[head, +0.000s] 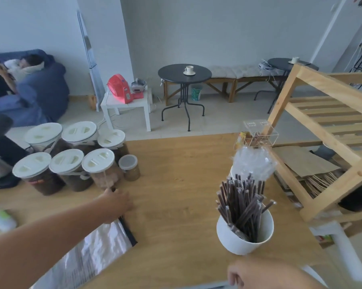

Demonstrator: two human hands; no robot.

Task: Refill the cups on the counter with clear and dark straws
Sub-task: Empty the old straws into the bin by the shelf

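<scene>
A white cup (234, 240) near the counter's right front holds a thick bunch of dark straws (243, 205). Behind it a second white cup (232, 174), mostly hidden, holds clear wrapped straws (253, 163). My left hand (116, 202) reaches across the counter and rests on the far end of a silvery plastic bag (92, 253) with a dark edge; its fingers are bent around that end. My right hand (236, 276) sits at the counter's front edge, fingers curled over something pale at the frame's bottom that I cannot make out.
Several jars with white lids (75, 163) stand at the counter's left. A clear acrylic box (259, 134) sits at the far edge. A wooden slatted shelf (326, 126) stands close on the right. The wooden counter (176, 174) lies between jars and cups.
</scene>
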